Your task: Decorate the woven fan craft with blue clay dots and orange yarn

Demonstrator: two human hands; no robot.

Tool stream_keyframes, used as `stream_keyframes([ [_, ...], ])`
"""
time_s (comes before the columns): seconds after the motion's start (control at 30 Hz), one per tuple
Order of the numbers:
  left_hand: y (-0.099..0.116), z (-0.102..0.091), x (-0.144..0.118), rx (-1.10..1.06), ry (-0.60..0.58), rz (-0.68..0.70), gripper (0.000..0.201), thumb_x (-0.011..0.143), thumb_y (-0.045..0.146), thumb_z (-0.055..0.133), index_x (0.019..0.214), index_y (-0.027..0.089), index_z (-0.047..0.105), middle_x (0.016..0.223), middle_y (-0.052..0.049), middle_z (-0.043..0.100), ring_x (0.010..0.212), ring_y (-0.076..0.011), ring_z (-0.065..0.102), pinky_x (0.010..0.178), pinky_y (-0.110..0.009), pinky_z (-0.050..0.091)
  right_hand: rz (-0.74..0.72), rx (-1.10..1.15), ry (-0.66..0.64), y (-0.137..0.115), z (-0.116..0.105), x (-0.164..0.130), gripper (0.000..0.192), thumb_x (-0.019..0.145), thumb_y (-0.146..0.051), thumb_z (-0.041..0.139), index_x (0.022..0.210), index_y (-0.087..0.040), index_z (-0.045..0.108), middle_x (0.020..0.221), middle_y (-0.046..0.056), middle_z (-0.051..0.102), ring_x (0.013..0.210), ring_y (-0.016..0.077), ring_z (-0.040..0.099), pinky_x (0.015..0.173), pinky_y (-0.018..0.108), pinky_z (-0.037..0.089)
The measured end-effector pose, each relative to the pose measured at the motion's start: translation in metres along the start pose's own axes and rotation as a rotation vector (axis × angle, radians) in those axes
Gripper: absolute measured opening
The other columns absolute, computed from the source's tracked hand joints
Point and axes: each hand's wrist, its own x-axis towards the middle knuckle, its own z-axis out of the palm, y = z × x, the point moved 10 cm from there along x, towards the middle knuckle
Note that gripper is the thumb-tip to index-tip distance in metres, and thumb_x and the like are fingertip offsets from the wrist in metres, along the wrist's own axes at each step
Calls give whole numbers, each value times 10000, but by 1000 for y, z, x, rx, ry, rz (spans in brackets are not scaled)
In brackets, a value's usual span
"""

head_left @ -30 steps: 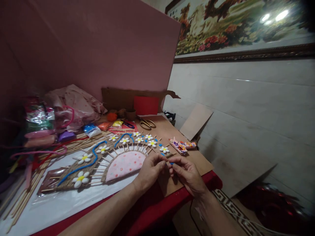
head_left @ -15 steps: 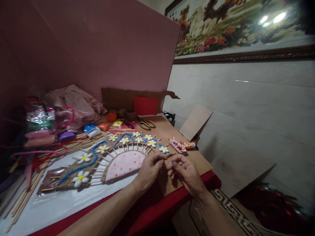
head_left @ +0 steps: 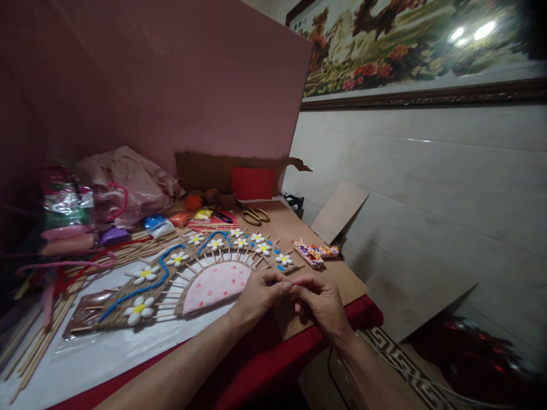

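My left hand and my right hand meet at the fingertips above the board's front edge, both closed in a pinch. Whatever lies between the fingers is too small or hidden to make out. Left of them lies a fan-shaped craft piece of twine woven over thin sticks, with a pink dotted half-round cloth centre. White daisies with yellow middles, wavy blue strips and small blue pieces decorate its band. My left hand covers the piece's lower right part.
Gold-handled scissors and a flower-patterned item lie on the brown board. Bundled sticks, packets of coloured clay and a pink cloth bag crowd the left and back. The table's red-covered edge is near my right hand.
My hands have come together, closing the small gap between their fingertips. Half a second ago a tiny dark bluish speck showed at my right fingertips; it is now hidden.
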Motion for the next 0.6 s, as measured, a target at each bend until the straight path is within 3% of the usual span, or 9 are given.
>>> stream_keyframes([
  [0.17,7,-12,-1,107,145,96,222,712,346,647,657,135,606,527,29,491,498,-91,399,488,-220,295,-20,189,80,-5,-9,3,341,694,-314,750,992,-186,645,655,-20,627,493,66,554,429,158,460],
  [0.3,27,-17,-8,336,263,255,152,757,273,594,686,144,631,616,-2,556,599,-126,467,564,-239,344,2,291,98,-3,-14,4,327,645,-234,790,914,-165,618,713,-17,631,537,55,568,486,148,464],
  [0.6,42,-6,-15,566,237,427,119,829,203,543,769,159,636,739,-44,623,717,-160,555,665,-267,405,7,229,99,-2,-12,3,353,630,-229,796,897,-151,579,692,-2,651,558,97,609,472,173,475],
])
